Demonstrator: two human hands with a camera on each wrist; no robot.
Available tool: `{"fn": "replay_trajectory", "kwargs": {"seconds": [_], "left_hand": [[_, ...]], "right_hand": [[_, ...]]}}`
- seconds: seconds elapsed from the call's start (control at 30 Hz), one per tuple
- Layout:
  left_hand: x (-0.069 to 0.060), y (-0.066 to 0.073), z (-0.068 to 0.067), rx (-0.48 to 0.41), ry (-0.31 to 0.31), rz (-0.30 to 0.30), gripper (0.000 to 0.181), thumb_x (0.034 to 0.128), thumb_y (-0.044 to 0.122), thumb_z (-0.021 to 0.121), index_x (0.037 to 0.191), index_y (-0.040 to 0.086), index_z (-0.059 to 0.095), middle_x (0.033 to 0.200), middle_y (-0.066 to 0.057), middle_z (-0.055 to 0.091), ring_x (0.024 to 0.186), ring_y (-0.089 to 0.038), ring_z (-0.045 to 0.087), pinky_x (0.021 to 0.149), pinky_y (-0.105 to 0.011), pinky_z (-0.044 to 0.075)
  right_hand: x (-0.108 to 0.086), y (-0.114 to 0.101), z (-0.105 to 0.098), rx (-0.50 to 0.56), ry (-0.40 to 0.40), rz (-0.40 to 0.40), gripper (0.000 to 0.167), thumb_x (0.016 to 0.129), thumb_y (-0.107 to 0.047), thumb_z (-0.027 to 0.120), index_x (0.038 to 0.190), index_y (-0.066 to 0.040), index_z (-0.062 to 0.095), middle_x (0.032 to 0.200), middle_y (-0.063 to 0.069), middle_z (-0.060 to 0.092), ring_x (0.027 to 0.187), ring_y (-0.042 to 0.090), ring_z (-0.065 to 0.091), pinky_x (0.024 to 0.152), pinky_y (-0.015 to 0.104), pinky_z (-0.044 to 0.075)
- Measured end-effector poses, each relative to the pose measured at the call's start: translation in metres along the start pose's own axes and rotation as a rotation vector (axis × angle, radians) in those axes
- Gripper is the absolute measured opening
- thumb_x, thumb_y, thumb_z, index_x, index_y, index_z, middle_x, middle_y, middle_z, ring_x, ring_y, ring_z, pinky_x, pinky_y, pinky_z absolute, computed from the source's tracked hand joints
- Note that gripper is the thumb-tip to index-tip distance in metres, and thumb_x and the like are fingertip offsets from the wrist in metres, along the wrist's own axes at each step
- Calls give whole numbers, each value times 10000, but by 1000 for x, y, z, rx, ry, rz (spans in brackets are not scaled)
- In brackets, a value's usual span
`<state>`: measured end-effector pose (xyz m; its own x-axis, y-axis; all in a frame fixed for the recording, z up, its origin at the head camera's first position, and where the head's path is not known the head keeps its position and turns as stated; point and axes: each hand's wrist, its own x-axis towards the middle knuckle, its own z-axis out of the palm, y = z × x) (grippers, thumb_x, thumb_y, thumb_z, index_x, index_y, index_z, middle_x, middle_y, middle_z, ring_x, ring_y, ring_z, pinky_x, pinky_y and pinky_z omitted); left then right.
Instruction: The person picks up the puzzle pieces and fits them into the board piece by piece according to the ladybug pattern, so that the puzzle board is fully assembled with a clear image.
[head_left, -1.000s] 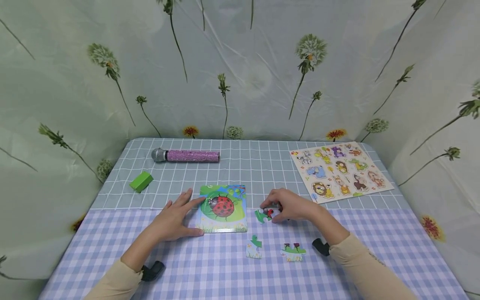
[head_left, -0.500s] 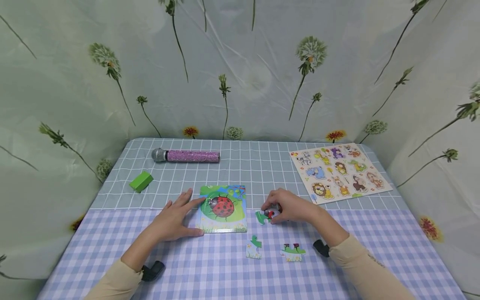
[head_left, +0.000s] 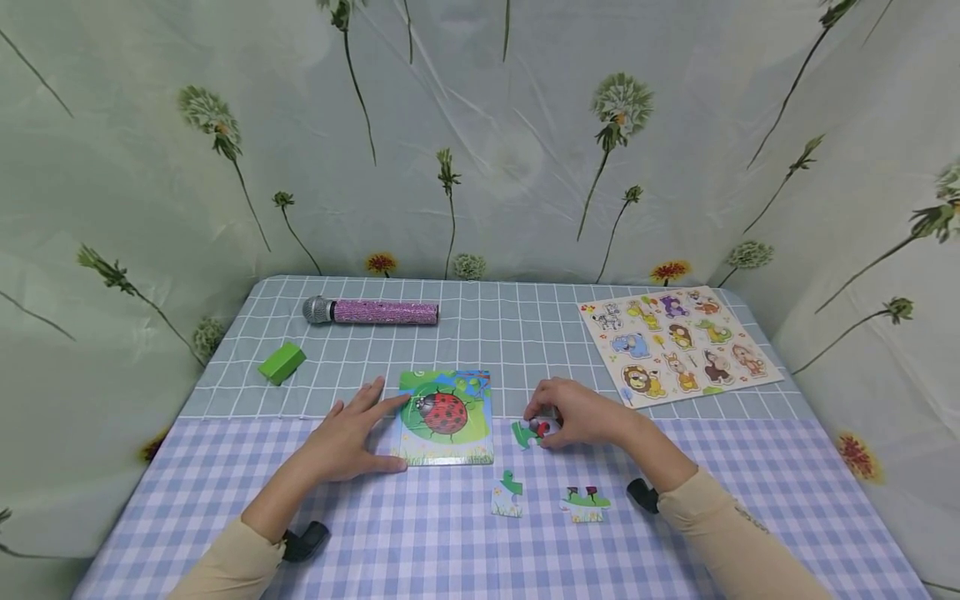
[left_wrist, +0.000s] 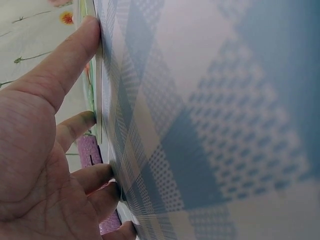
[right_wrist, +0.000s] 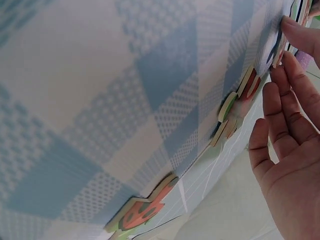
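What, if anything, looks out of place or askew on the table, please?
The animal board lies askew, turned against the grid of the grey cloth. The green block sits at an angle too. The loose pieces near the right hand seem part of the puzzle work. I see nothing spilled or damaged.

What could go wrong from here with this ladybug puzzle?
The right hand, pinching a ladybug puzzle piece, could knock the loose puzzle pieces near it in the right wrist view.
It partly covers the pinched piece in the head view, so a poor fit might go unnoticed.
The left hand, touching the left side of the ladybug picture board, might push it askew.
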<state>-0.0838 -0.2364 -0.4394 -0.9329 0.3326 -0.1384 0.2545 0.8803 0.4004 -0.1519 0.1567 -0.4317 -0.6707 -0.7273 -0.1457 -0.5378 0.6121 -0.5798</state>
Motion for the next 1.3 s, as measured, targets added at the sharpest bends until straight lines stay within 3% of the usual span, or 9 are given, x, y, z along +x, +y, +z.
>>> {"fn": "replay_trajectory", "kwargs": {"seconds": [0.13,0.4,0.6,0.97,1.13,1.3], "left_hand": [[0,-1,1,-2,4,1,995,788,557,922,1618,214,494,1742,-293,274,1605,-532,283,1225,-815,233],[0,-2,2,-14,17,3,1012,782,564,924,1622,212,483,1744,-285,278,1601,-527,299,1227,-814,232],[1,-4,2,-18,20,1,1043,778,567,927,1634,199,461,1745,-280,281,1605,-515,300,1225,-815,234],[0,-4,2,-34,21,5,1087,780,607,910,1647,155,437,1745,-266,294,1615,-488,296,1236,-800,238],[-1,-6,0,-63,15,10,1053,811,602,888,1646,145,437,1746,-262,294,1618,-489,289,1236,-802,231],[-2,-8,-1,-64,17,19,1010,832,559,888,1641,143,449,1745,-264,295,1611,-504,293,1228,-807,242]], "right_hand": [[1,0,1,4,11,-11,323,833,-149,907,1133,-151,787,1116,-42,706,928,91,577,805,236,518],[8,-7,3,-14,31,-48,337,857,-193,880,1181,-183,790,1136,-82,712,1050,84,636,973,340,566],[18,-15,4,-47,29,-81,316,861,-210,871,1170,-207,800,1112,-91,696,1012,80,620,948,326,547],[41,-36,9,-114,54,-129,376,881,-246,857,1241,-155,794,1133,-29,733,1026,120,630,966,361,560],[54,-45,13,-158,78,-154,399,887,-277,859,1260,-149,795,1096,-15,738,994,140,636,917,346,560],[69,-54,18,-188,90,-184,407,904,-312,857,1270,-147,793,1112,-6,765,1029,167,661,945,367,564]]}}
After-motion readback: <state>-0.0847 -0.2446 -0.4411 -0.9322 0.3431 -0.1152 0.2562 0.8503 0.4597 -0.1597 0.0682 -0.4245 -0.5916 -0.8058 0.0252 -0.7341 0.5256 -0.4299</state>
